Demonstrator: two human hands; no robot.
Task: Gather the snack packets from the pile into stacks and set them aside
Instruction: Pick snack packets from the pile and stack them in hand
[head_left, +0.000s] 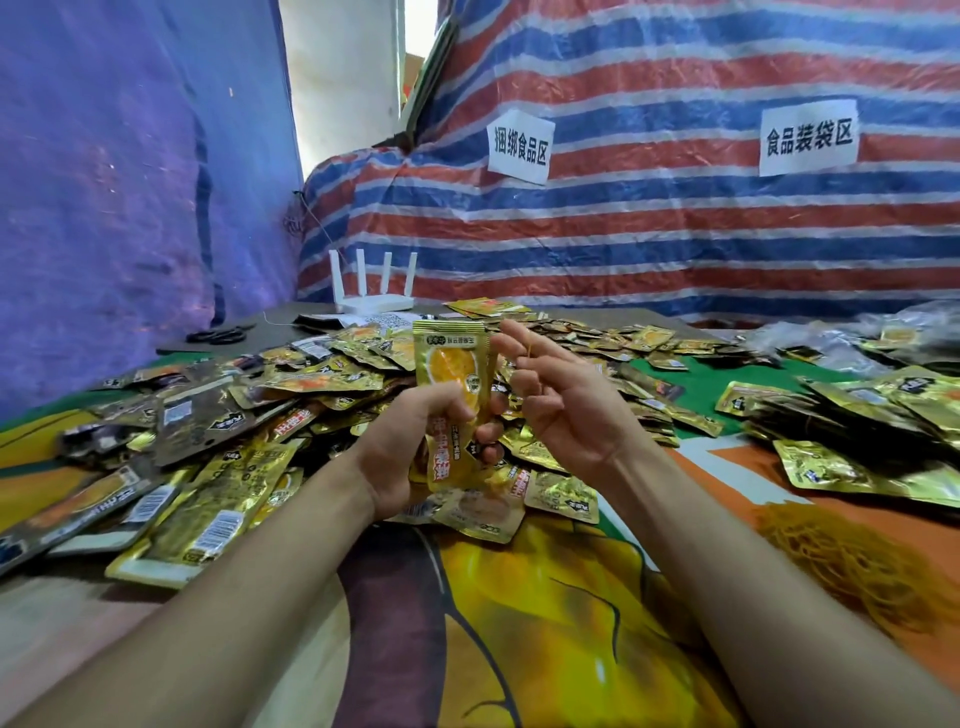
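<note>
My left hand grips an upright stack of gold snack packets in the middle of the view, fingers curled round its lower half. Just right of the stack is my right hand, with a thin yellow rubber band stretched over its raised fingers. A big loose pile of gold packets covers the table behind and left of my hands. More packets lie heaped at the right.
A mound of yellow rubber bands lies at the right front on the printed tablecloth. A white router and black scissors sit at the back left. Striped tarp with two paper signs hangs behind.
</note>
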